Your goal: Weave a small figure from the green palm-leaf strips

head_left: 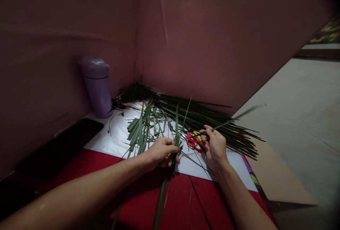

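My left hand (168,151) is closed around a small bunch of long green leaf strips (177,125), thumb and fingers pinching it near the middle. Some strips stick up past the fingers and others hang down toward me. Off to the right, my right hand (214,144) pinches one thin leaf strip (239,114) whose far end points up and to the right. Just left of that hand, scissors with red handles (193,141) lie on the white sheet, with a yellow-handled tool (198,134) beside them. Cut leaf pieces (136,131) are scattered left of the bunch.
A large pile of long dark leaves (207,115) lies along the pink wall (199,39). A purple tumbler (98,93) stands at the left behind a dark flat object (63,141). The white sheet (106,145) rests over a red surface (127,194). Cardboard (284,180) lies at the right.
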`<action>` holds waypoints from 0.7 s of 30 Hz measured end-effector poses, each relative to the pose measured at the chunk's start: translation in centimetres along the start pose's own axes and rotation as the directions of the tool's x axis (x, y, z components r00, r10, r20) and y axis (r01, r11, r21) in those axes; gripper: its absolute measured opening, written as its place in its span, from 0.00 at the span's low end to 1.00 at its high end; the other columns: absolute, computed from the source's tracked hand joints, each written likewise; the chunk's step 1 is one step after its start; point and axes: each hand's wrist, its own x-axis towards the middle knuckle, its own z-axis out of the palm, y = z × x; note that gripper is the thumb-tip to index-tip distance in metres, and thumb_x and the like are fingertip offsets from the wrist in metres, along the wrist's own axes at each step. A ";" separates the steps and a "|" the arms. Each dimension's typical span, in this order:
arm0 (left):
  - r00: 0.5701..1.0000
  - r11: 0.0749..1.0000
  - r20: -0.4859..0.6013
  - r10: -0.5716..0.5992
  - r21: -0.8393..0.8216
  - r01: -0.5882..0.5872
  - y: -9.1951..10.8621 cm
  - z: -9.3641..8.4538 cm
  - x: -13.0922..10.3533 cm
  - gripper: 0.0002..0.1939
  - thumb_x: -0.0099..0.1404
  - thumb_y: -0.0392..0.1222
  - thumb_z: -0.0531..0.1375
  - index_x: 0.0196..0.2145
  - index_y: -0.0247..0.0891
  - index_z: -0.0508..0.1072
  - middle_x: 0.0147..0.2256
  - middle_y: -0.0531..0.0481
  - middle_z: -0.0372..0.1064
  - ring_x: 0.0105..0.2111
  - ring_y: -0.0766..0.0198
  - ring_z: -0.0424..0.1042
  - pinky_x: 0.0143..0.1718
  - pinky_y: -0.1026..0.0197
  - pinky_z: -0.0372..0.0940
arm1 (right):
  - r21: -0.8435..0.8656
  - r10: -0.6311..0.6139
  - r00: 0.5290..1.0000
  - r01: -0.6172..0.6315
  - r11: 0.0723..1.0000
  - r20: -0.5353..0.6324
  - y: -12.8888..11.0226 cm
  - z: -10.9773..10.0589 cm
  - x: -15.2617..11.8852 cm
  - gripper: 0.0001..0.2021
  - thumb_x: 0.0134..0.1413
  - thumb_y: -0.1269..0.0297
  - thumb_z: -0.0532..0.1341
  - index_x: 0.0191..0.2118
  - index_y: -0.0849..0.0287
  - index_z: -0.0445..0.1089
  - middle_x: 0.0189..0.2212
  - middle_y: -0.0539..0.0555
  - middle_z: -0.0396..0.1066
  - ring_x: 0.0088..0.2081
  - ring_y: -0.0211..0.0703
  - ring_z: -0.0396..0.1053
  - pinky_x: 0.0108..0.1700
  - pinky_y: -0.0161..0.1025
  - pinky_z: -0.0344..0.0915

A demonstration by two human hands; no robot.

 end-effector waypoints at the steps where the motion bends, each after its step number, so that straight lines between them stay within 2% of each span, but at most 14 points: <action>1: 1.000 1.000 0.003 0.001 -0.002 -0.001 0.0 0.0 0.0 0.06 0.53 0.39 0.55 0.23 0.34 0.61 0.21 0.50 0.69 0.09 0.74 0.57 0.06 0.71 0.45 | -0.003 0.012 1.000 -0.012 1.000 0.015 0.1 -0.1 0.2 0.15 0.40 0.61 0.63 0.35 0.61 0.63 0.21 0.46 0.66 0.13 0.26 0.54 0.10 0.23 0.42; 6: 1.000 1.000 0.019 0.005 -0.007 -0.005 0.4 0.1 -0.2 0.06 0.53 0.40 0.55 0.24 0.34 0.63 0.21 0.51 0.69 0.10 0.75 0.58 0.08 0.71 0.48 | 0.001 0.043 0.990 -0.043 0.999 0.137 -0.3 0.5 0.4 0.16 0.41 0.63 0.64 0.38 0.61 0.63 0.23 0.48 0.67 0.15 0.27 0.56 0.11 0.24 0.48; 9: 1.000 1.000 0.012 0.017 -0.002 -0.017 0.5 0.1 -0.3 0.04 0.52 0.36 0.56 0.23 0.32 0.64 0.20 0.51 0.68 0.11 0.75 0.58 0.09 0.71 0.51 | -0.023 0.012 0.962 -0.006 1.000 0.272 -0.6 1.1 0.2 0.17 0.44 0.62 0.63 0.42 0.61 0.62 0.28 0.51 0.69 0.18 0.29 0.60 0.15 0.26 0.55; 11: 0.999 0.999 0.010 0.041 -0.016 -0.041 0.4 0.2 -0.3 0.03 0.50 0.35 0.56 0.24 0.31 0.66 0.22 0.50 0.69 0.11 0.75 0.59 0.10 0.70 0.52 | -0.089 0.012 0.949 0.018 0.996 0.316 -0.4 1.3 -0.2 0.17 0.46 0.61 0.62 0.43 0.61 0.62 0.31 0.53 0.70 0.18 0.29 0.60 0.17 0.27 0.56; 15: 0.997 0.996 -0.002 0.074 -0.054 -0.074 0.2 0.1 -0.1 0.06 0.50 0.37 0.57 0.26 0.30 0.67 0.25 0.48 0.70 0.13 0.74 0.60 0.10 0.70 0.53 | -0.335 0.029 0.963 0.065 0.940 0.269 0.6 1.5 -1.1 0.15 0.47 0.56 0.60 0.37 0.63 0.65 0.25 0.52 0.69 0.15 0.30 0.58 0.15 0.29 0.55; 18: 0.998 0.995 0.000 0.060 -0.079 -0.060 0.2 0.0 -0.1 0.06 0.51 0.38 0.57 0.25 0.30 0.67 0.25 0.48 0.70 0.13 0.75 0.59 0.10 0.71 0.52 | -0.459 -0.043 0.965 0.163 0.873 0.260 1.1 1.5 -1.9 0.14 0.48 0.54 0.58 0.32 0.62 0.66 0.23 0.52 0.67 0.17 0.33 0.59 0.18 0.32 0.59; 21: 0.998 0.994 0.007 0.058 -0.089 -0.057 0.4 0.0 -0.2 0.06 0.51 0.38 0.57 0.26 0.31 0.67 0.24 0.48 0.70 0.12 0.76 0.59 0.10 0.71 0.51 | -0.505 -0.134 0.954 0.257 0.824 0.267 1.0 1.6 -2.8 0.14 0.49 0.54 0.57 0.32 0.61 0.67 0.22 0.52 0.67 0.18 0.34 0.59 0.19 0.32 0.58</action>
